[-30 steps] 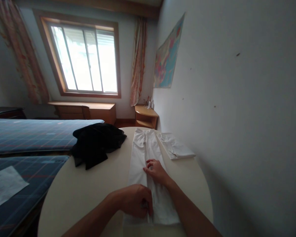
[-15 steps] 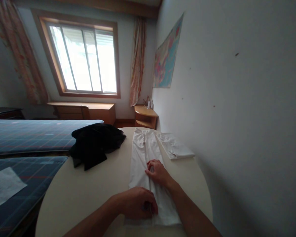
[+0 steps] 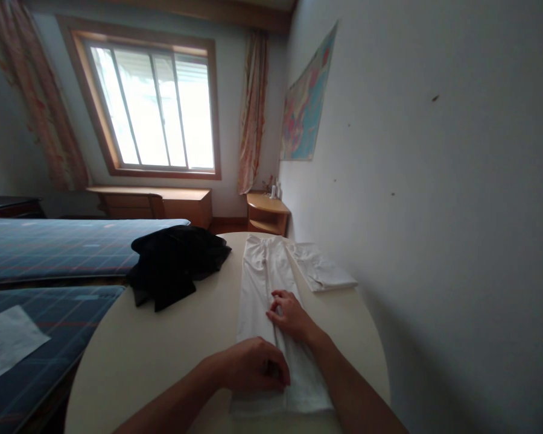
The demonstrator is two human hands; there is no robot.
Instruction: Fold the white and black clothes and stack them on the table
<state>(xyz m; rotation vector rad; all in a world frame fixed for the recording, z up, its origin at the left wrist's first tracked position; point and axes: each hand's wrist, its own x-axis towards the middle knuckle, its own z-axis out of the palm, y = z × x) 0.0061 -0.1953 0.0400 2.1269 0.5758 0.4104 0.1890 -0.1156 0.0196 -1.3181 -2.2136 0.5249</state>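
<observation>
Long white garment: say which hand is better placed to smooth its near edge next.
Probably the left hand: it is low over the long white garment, close to that edge, while the right hand is farther up the cloth.

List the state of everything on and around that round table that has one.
Long white garment: spread lengthwise, lightly wrinkled.
Folded white garment: folded, lying flat.
Black cloth: crumpled in a heap.
Left hand: fingers curled at the long garment's near end; grip unclear.
Right hand: on the long garment, fingers loosely bent.
Curtains: drawn aside.
Sliding window: open or shut, unclear.
</observation>
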